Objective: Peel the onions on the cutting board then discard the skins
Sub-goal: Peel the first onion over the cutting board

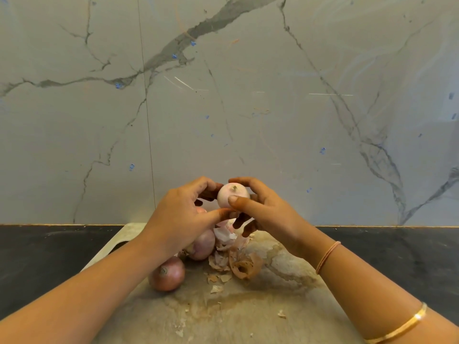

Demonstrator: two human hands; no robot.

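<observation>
- The cutting board [248,314] is nearest, stained, with small skin flakes scattered over it. A gold bangle [402,326] is seen on the right forearm.
- The near onion [166,273] lies on the board's left part with its dry skin intact. The second onion [202,244], also unpeeled, sits just behind it. Whether they touch cannot be told.
- Loose skins [238,261] are piled just right of those two, on the board and not yet discarded.
- The held onion [233,198] is raised above the board's far edge, between both hands. It is pale and smooth, so it is judged mostly or fully peeled.
- Left hand [178,219]: the fingers are curled over the onion's left side and the thumb is stretched under its front.
- Right hand [263,212]: the thumb is pressed on the onion's front face, the index finger is wrapped over the top, and the lower fingers are spread loosely beneath.
- Something pinkish is partly hidden behind the hands. It may be another onion, but this cannot be confirmed.
- Handling, judged:
  - The bulbs are firm, light and round, and roll easily on the board.
  - Peeled flesh is probably slick, so a cupped two-sided grip is preferred over a fingertip pinch.
  - Skin is best started at the stem or root end, where it lifts.
  - The skins are papery and brittle, so they will tear and shed flakes. They are better gathered in a bunch than picked up singly.
- A dark countertop [37,256] flanks the board, and a marble wall [248,95] stands behind.
</observation>
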